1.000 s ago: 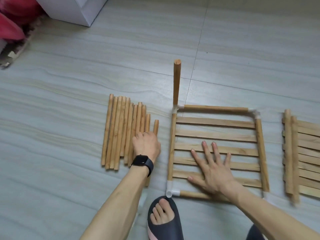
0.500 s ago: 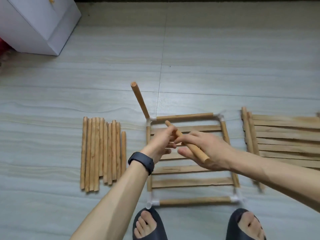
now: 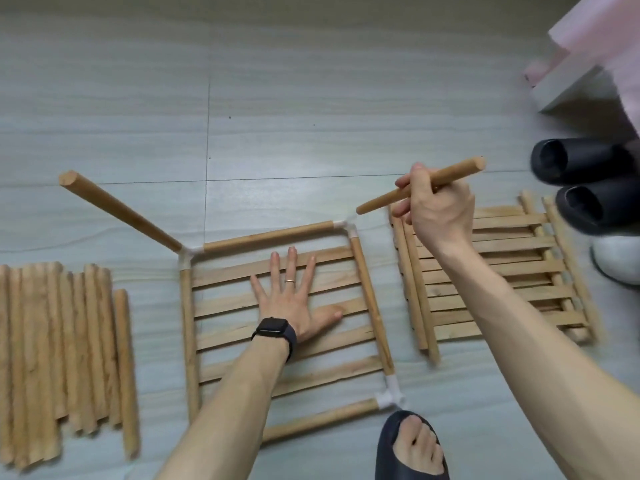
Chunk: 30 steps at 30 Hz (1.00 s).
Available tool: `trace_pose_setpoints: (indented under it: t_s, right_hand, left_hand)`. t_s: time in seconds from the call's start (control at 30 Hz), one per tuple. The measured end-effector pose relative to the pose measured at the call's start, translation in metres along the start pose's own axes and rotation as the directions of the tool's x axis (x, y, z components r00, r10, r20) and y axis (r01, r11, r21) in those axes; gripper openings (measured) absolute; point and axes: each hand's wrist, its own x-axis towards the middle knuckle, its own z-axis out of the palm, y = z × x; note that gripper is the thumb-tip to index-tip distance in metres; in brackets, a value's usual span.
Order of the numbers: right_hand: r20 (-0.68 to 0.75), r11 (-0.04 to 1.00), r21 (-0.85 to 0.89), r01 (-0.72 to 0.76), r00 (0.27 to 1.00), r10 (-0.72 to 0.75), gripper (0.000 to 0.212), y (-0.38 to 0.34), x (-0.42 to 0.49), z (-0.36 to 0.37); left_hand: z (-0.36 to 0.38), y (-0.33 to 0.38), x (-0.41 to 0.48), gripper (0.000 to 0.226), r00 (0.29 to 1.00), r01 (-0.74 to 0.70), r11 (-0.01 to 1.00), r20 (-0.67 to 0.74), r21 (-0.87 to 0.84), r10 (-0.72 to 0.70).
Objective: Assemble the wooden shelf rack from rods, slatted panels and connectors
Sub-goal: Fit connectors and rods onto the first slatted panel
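Observation:
A square frame of wooden rods (image 3: 268,237) joined by white corner connectors (image 3: 346,227) lies on the floor, with a slatted panel (image 3: 221,301) inside it. One rod (image 3: 117,209) stands up from the far left connector (image 3: 188,253). My left hand (image 3: 294,299) presses flat on the slats, fingers spread. My right hand (image 3: 436,211) grips a loose rod (image 3: 420,190) above the floor, its lower end just above the far right connector.
A row of several spare rods (image 3: 62,355) lies at the left. A stack of slatted panels (image 3: 491,275) lies at the right. Black slippers (image 3: 588,188), a white shoe (image 3: 620,258) and white furniture (image 3: 575,81) stand at the far right. My slippered foot (image 3: 412,448) is near the frame's front right corner.
My left hand let go of the loose rod and went down flat onto the panel. My right hand carried the rod alone to the far right corner. The view swung right.

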Motion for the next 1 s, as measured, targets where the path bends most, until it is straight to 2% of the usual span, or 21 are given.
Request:
trace_pose_setpoints:
  t_s: [0.1,0.3,0.57,0.87,1.0]
  right_hand:
    - [0.074,0.999,-0.051,0.018,0.997,-0.014,0.039,-0.003,0.003,0.008]
    - [0.211,0.982,-0.185,0.043,0.978,-0.003,0.036,-0.014,0.006,0.019]
    - [0.325,0.974,-0.227,-0.017,0.941,0.092,0.036,-0.031,0.027,0.031]
    - [0.307,0.985,-0.174,-0.024,0.949,0.077,0.037,-0.028,0.022,0.041]
    - [0.264,0.944,-0.329,0.003,0.960,0.089,0.053,-0.014,0.011,0.045]
  left_hand:
    - [0.012,-0.006,0.004,0.115,0.999,-0.012,1.000,-0.052,-0.007,0.012]
    - [0.008,-0.003,0.003,0.114,1.000,0.003,1.000,-0.017,0.019,-0.002]
    - [0.004,0.001,0.000,0.116,1.000,0.026,0.999,0.000,0.044,-0.026]
    - [0.006,0.001,0.003,0.121,1.000,0.023,0.999,0.006,0.035,-0.024]
    - [0.008,-0.002,0.006,0.121,0.999,0.001,0.999,-0.038,0.047,0.001]
